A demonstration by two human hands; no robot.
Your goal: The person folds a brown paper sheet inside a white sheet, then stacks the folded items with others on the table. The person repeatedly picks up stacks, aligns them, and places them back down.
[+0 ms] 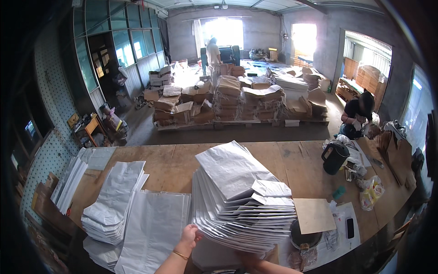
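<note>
While my left hand (pixel 189 235) presses flat against the near left edge of the tall stack of silver paper bags (pixel 242 205), my right hand (pixel 248 261) reaches under the stack's near bottom edge, so my hands sit apart, 1 at the side and 1 below; the right one's fingers are hidden by the bags, and I cannot tell how they are curled. The stack rests on the wooden table (pixel 169 164) right in front of me, fanned and leaning slightly away. I judge it heavy as a block yet loose: each bag is thin, smooth and likely slippery, so the sheets could slide apart unless it is gripped from beneath and steadied at the side, near the folded bottoms. Just left of it lies a flat sheet-like bag (pixel 153 228), and beyond that a second, lower pile of bags (pixel 114 201). To the right sit a brown cardboard square (pixel 314 214), a dark round bowl (pixel 303 237) whose contents I cannot make out, and a phone (pixel 350 228). Farther along stands a black jug (pixel 334 157), lid shut, and a yellow bag of snacks (pixel 372 191). Across the floor, pallets of bundled cardboard (pixel 237 102) are heaped, with 1 person (pixel 358 114) crouched at the right.
</note>
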